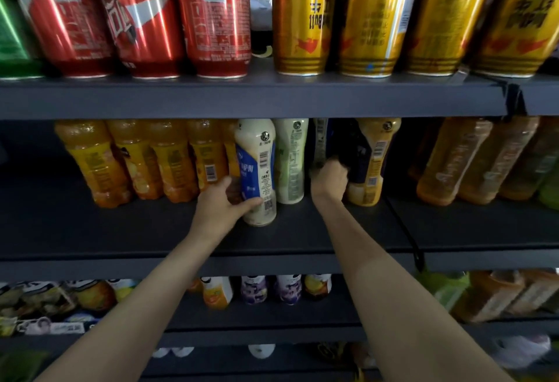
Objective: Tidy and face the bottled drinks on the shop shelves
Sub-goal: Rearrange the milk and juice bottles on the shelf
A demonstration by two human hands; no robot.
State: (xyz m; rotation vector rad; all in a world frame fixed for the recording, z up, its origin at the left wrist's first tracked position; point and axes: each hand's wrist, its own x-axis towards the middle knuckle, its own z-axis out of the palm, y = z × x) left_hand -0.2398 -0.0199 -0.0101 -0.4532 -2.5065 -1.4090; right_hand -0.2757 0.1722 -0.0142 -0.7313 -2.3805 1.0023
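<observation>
On the middle shelf my left hand grips the lower part of a cream bottle with a blue label, which stands forward of its row with the barcode side facing me. Right of it stands a cream bottle with a pale green label. My right hand is curled round a dark bottle deeper in the shelf; that bottle is in shadow and mostly hidden. A yellow-and-dark labelled bottle stands just right of that hand.
Orange juice bottles line the shelf's left, amber tea bottles its right. Above stand red cola cans and gold cans. Small drink bottles and packets fill the shelf below. A black divider crosses the shelf at right.
</observation>
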